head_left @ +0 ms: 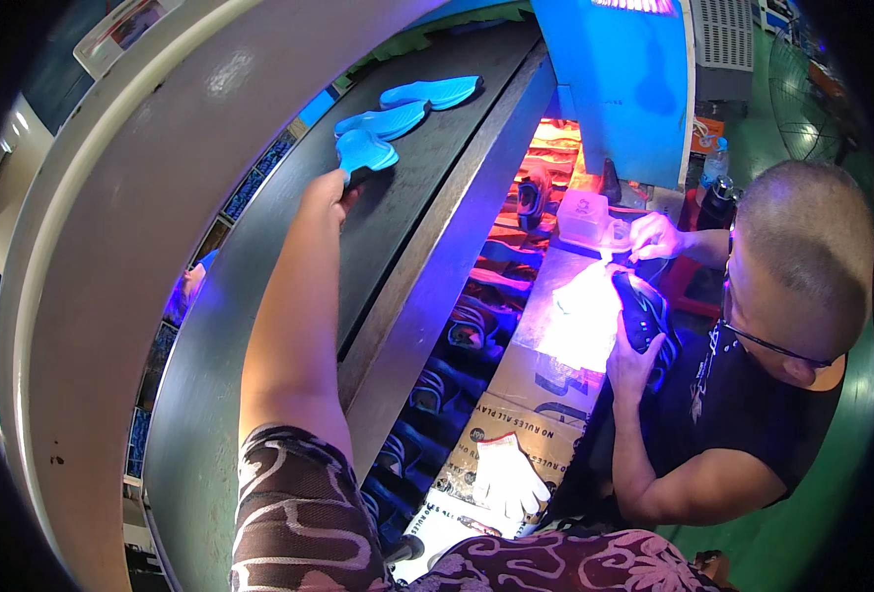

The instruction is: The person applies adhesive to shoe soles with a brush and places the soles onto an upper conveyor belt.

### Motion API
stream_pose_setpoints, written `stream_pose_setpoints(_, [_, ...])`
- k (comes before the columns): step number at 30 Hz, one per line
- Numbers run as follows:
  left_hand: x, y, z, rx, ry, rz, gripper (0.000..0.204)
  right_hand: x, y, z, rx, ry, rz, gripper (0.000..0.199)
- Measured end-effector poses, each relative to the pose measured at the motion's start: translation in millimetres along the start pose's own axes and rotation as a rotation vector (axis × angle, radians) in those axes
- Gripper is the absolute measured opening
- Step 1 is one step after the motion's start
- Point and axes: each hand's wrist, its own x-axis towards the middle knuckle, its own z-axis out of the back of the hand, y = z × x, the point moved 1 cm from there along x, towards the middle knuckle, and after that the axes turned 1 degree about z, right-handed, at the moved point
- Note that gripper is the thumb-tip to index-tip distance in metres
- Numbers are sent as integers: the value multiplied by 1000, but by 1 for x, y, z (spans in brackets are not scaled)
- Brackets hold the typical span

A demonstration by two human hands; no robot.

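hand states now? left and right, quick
Left hand: closed on the nearest blue shoe sole on the upper conveyor belt.
Right hand: not in view; only a patterned sleeve shows at the lower edge.

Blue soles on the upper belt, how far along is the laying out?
Already down: two blue soles lie flat in a row on the dark upper belt. In hand: the left hand has its grip on a third blue sole at the near end of that row. Left: rows of shoes on the lower belt show no blue soles.
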Motion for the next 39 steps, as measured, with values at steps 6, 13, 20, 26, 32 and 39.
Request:
stream_pose_setpoints(6, [-3, -2, -31, -110, 19, 42, 22, -16, 32, 12, -55, -11, -50, 20])
stream_pose_setpoints(13, [-76, 6, 59, -25, 219, 86, 9, 20, 64, 11, -149, -35, 193, 14])
stream_pose_setpoints(20, [-292, 38, 186, -46, 125, -53, 30, 51, 113, -8, -262, -132, 648, 15])
stream_pose_setpoints(26, [-511, 152, 351, -311, -7, -160, 56, 32, 167, -24, -81, -243, 985, 9])
stream_pose_setpoints(32, [-696, 277, 389, -458, -167, 214, 65, -3, 231, -44, 102, -11, 1044, 26])
stream_pose_setpoints(39, [-763, 383, 361, -516, -209, 121, 67, -44, 362, -108, 603, 495, 945, 38])
